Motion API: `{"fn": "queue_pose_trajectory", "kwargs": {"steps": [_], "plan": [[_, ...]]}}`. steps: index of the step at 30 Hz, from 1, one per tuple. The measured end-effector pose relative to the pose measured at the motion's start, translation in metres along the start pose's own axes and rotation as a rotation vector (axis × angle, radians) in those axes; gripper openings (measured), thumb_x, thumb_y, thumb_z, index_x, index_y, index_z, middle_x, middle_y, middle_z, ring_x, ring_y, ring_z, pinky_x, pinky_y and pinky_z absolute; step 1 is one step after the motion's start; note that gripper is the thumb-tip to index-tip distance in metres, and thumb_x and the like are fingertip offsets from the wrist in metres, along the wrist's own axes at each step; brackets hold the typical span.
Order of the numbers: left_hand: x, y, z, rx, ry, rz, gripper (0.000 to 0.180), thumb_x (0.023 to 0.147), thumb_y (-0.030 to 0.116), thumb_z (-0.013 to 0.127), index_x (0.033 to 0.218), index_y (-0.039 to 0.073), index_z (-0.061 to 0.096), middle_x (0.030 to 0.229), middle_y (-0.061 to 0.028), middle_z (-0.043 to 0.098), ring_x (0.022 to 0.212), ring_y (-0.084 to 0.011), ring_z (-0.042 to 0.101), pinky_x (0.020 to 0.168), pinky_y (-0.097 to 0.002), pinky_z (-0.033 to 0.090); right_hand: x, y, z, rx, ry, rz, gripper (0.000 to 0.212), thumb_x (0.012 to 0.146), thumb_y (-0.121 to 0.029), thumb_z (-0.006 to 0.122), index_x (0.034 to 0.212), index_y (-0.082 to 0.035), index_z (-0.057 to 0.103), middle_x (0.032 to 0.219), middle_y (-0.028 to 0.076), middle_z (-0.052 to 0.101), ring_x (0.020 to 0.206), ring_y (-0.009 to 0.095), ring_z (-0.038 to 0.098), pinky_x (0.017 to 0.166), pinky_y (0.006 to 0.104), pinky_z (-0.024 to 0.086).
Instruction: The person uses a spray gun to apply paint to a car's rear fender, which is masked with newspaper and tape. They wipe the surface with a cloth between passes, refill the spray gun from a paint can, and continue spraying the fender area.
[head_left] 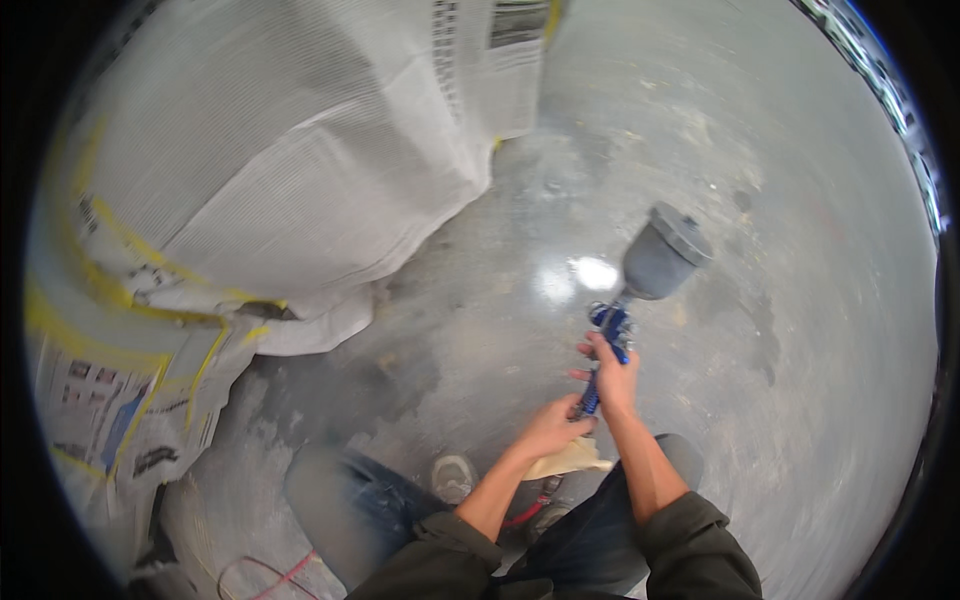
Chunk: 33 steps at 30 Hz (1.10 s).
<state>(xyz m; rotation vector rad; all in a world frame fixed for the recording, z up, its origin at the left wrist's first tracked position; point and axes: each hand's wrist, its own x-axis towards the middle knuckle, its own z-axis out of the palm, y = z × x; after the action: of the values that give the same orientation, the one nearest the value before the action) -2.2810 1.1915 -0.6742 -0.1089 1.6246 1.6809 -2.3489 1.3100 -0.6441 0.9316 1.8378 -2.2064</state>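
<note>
A blue spray gun [612, 322] with a grey paint cup [664, 254] on top is held out in front of my knees, the cup tilted up and to the right. My right hand [613, 375] wraps round the gun just under its body. Lower down, the fingers of my left hand [552, 427] close on the bottom end of the handle; the exact fitting there is hard to make out. A cream cloth [572, 459] hangs just below my left hand, and I cannot tell whether that hand holds it. Below the cloth shows part of a red hose [527, 516].
On the left stands a large bulky thing covered in newspaper sheets [330, 170], edged with yellow tape [205, 352]. More red hose [265, 570] lies on the grey floor [800, 420] at lower left. My shoe [454, 479] and bent knees are close beneath my hands.
</note>
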Motion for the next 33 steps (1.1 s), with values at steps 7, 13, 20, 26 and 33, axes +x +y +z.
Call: {"fn": "queue_pose_trajectory", "kwargs": {"steps": [7,13,20,26,33], "plan": [[-0.01,0.021,0.011,0.259,0.179,0.111,0.048,0.079,0.03,0.07,0.118,0.003,0.061,0.091,-0.0185,0.069,0.084,-0.0342,0.068,0.076,-0.0416,0.051,-0.016,-0.042,-0.037,-0.579,0.146,-0.303,0.031,0.088,-0.026,0.072,0.102,0.0,0.062,0.07,-0.002,0.053,0.061,0.008,0.048,0.052,0.0253,0.039],[-0.024,0.028,0.017,0.344,0.348,0.163,0.046,0.078,0.034,0.068,0.114,0.007,0.062,0.094,-0.0192,0.069,0.09,-0.0393,0.066,0.078,-0.049,0.05,-0.009,-0.049,-0.053,-0.829,0.123,-0.704,0.028,0.092,-0.021,0.067,0.077,0.001,0.057,0.059,0.003,0.048,0.056,0.011,0.041,0.052,0.0306,0.035],[-0.034,0.054,0.019,0.412,0.386,0.2,0.045,0.077,0.03,0.069,0.115,0.007,0.061,0.094,-0.019,0.069,0.09,-0.0393,0.065,0.078,-0.0499,0.05,-0.013,-0.076,-0.057,-0.994,0.179,-0.846,0.032,0.098,-0.021,0.059,0.077,0.003,0.058,0.061,0.012,0.057,0.053,0.019,0.047,0.053,0.0348,0.04],[-0.04,0.063,0.016,0.402,0.423,0.219,0.045,0.077,0.03,0.069,0.115,0.007,0.062,0.095,-0.0186,0.069,0.092,-0.0389,0.066,0.079,-0.0492,0.05,-0.034,-0.09,-0.051,-0.914,0.151,-0.887,0.045,0.102,-0.03,0.052,0.077,0.005,0.06,0.059,0.016,0.055,0.051,0.023,0.048,0.053,0.0369,0.041],[-0.049,0.068,0.014,0.387,0.426,0.202,0.046,0.077,0.031,0.069,0.116,0.007,0.062,0.098,-0.0186,0.069,0.094,-0.0394,0.065,0.081,-0.0487,0.05,-0.032,-0.086,-0.045,-0.941,0.202,-0.826,0.041,0.101,-0.029,0.054,0.077,0.004,0.058,0.061,0.014,0.055,0.054,0.018,0.048,0.053,0.0348,0.041]]}}
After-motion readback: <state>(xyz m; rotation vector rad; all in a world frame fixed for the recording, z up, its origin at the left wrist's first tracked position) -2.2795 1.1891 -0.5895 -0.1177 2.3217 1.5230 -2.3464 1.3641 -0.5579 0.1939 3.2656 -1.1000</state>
